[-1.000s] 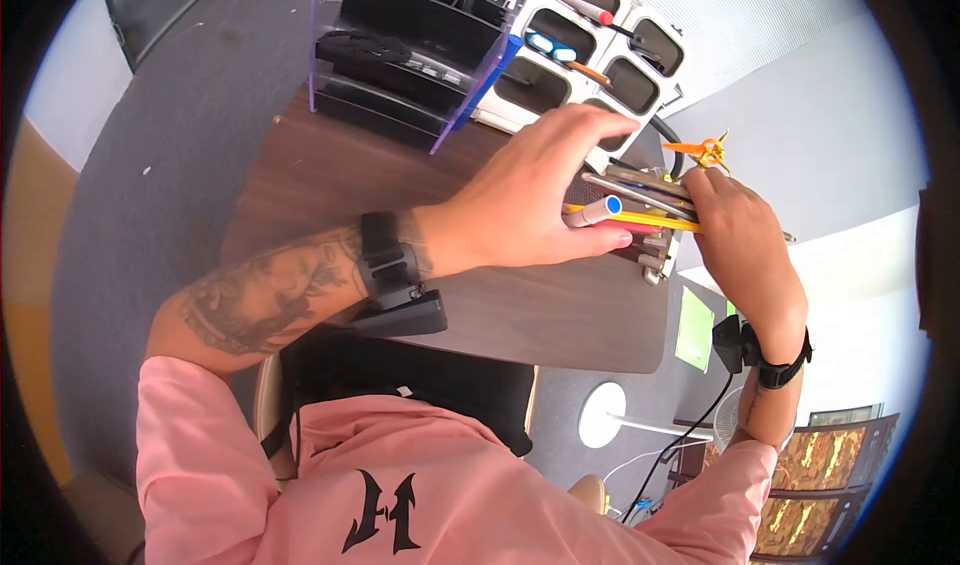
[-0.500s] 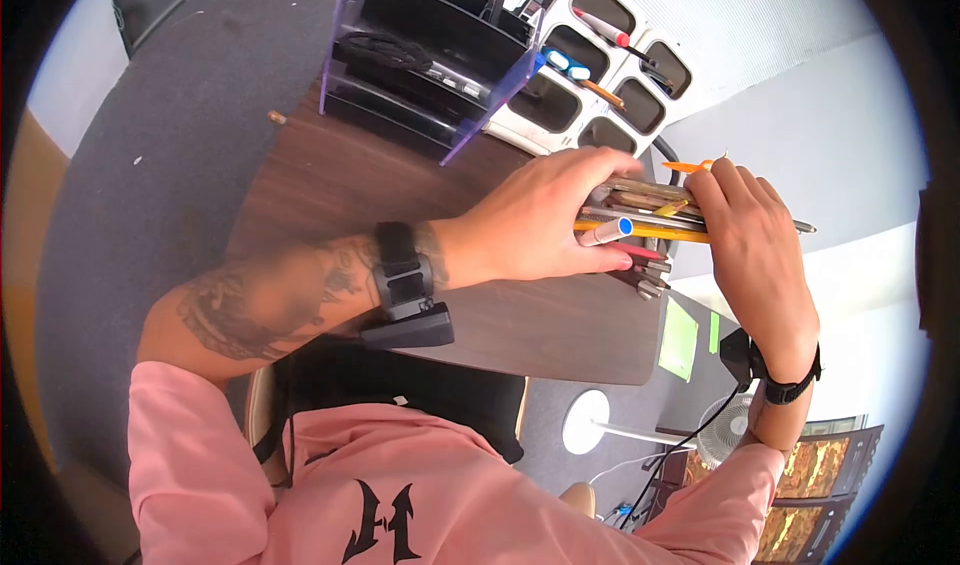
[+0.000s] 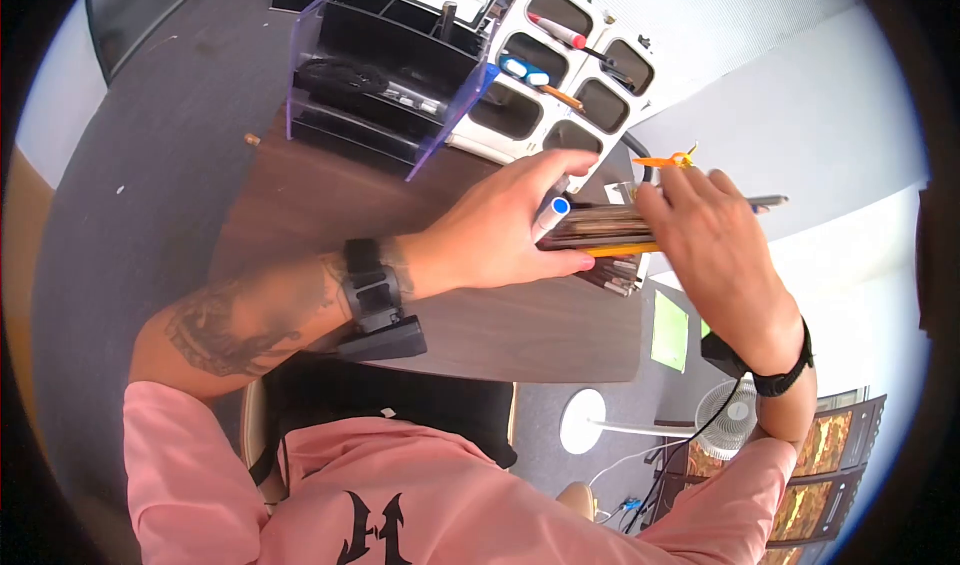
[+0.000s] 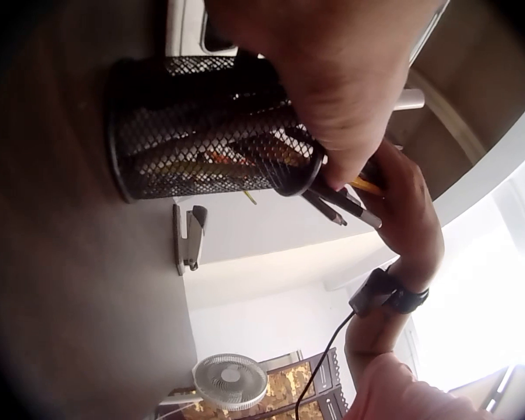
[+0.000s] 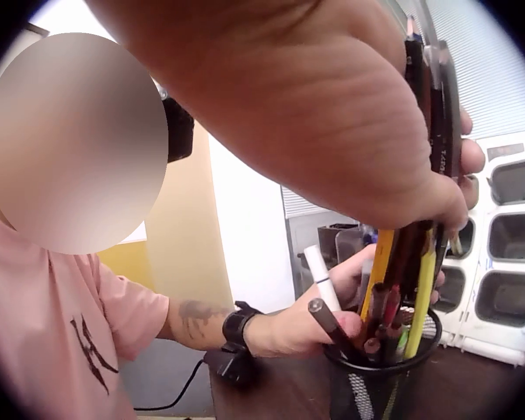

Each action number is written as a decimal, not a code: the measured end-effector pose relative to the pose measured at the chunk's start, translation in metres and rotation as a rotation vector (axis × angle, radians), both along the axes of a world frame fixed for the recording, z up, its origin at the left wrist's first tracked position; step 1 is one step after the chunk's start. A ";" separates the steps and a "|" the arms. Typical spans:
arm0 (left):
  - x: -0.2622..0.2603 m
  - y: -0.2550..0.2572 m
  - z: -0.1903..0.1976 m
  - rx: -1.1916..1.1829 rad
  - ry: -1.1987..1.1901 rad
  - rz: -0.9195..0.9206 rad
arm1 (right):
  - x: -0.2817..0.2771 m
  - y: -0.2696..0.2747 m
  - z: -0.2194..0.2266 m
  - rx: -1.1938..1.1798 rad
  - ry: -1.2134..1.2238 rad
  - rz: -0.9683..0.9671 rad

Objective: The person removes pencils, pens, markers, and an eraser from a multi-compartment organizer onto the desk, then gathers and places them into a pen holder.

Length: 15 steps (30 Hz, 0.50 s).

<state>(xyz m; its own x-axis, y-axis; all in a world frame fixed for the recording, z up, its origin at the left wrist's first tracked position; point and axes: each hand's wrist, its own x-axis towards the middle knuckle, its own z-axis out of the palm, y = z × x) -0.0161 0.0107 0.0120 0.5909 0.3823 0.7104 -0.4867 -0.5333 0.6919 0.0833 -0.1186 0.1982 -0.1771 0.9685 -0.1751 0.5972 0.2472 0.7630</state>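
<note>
A black mesh pencil cup (image 4: 201, 131) stands on the desk, full of pens and pencils. My left hand (image 3: 485, 227) grips it around the rim, thumb on the near side and fingers on the far side. A white marker with a blue end (image 3: 551, 219) leans out beside the left thumb. Above the cup, my right hand (image 3: 710, 240) holds a bundle of pencils and pens (image 3: 600, 227) by the upper part. A yellow pencil (image 3: 615, 251) runs along the bundle's near side. Several darker pencils (image 3: 610, 277) poke out of the cup below it.
Behind the hands, a white organizer (image 3: 465, 143) with square compartments holds a few pens. A clear purple-edged rack (image 3: 428, 148) with black shelves stands to its left. A stapler (image 4: 192, 238) sits beyond the cup. The brown desk (image 3: 480, 315) ends in a rounded corner near a fan (image 3: 725, 415).
The pencils under my right hand, spread out earlier, now lie closer together in a thicker bundle. My left hand stays at the cup; the head view has shifted slightly.
</note>
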 end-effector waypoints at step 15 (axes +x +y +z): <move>-0.005 0.004 0.004 -0.028 0.074 -0.030 | -0.014 0.029 0.015 -0.096 0.091 0.085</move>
<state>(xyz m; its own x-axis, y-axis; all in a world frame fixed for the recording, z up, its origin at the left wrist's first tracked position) -0.0209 0.0150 0.0159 0.6528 0.3823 0.6540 -0.4496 -0.4992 0.7407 0.0696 -0.0892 0.2130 -0.2769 0.9289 -0.2458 0.6364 0.3689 0.6774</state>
